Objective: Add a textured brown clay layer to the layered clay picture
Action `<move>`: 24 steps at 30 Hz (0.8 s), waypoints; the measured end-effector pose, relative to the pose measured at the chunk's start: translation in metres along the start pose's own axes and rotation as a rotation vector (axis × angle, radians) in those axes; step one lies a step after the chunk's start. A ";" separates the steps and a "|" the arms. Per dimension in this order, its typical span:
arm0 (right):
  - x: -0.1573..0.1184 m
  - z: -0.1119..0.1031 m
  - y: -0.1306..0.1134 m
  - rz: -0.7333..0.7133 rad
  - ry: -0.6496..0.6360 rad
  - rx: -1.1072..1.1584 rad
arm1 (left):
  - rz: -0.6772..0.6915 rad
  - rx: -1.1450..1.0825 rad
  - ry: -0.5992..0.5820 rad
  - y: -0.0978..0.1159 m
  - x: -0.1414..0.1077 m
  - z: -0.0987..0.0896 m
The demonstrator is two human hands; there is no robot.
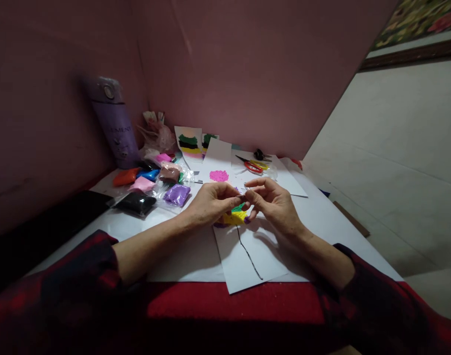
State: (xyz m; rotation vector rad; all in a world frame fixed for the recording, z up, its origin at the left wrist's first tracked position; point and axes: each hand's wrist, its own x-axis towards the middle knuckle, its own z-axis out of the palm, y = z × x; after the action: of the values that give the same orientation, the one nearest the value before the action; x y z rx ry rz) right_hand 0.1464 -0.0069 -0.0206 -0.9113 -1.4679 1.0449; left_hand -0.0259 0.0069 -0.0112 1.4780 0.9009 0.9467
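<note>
My left hand and my right hand meet at the fingertips above a white sheet. Both are pinched together around something small that I cannot make out. A thin pale tool tip shows at the right fingers. Below the hands lies a yellow patch with green above it and purple at its edges, partly hidden by the fingers. A thin black line curves down the sheet from the patch. Just beyond the hands is a textured pink patch.
Bagged clay, including black and purple packs, lies at the left before a purple bottle. Red-handled scissors lie at the back. Painted cards lean near the pink wall.
</note>
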 end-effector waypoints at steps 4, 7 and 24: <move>-0.001 0.001 0.002 -0.014 -0.029 -0.033 | -0.013 -0.018 0.007 0.001 0.000 0.001; -0.002 0.002 0.002 -0.017 -0.027 -0.043 | 0.014 -0.064 0.013 0.002 -0.001 0.001; 0.006 -0.006 0.007 0.005 0.261 -0.035 | -0.020 -0.166 0.349 0.009 0.004 -0.002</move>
State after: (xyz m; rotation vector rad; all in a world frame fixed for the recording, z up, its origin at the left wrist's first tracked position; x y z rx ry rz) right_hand 0.1512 0.0021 -0.0246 -1.0353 -1.2694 0.8690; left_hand -0.0255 0.0101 -0.0020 1.1798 1.0560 1.2583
